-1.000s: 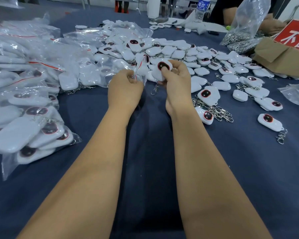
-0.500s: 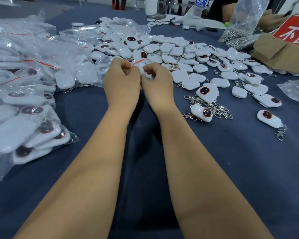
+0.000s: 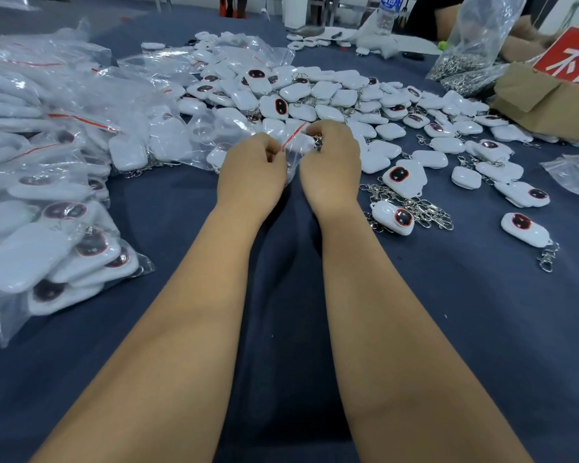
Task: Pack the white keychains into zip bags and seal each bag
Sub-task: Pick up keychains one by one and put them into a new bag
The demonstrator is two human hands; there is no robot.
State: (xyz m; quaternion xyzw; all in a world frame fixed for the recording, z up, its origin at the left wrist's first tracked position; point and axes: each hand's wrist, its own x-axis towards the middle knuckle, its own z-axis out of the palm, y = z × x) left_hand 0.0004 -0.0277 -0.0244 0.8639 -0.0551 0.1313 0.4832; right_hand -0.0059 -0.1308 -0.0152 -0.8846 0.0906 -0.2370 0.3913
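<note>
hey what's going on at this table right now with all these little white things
A person is bagging white keychains. The left hand and right hand both pinch the red-striped top of a small zip bag, apparently to seal it. Loose keychains lie heaped beyond the hands on the blue table; filled bags are stacked on the left.
</note>
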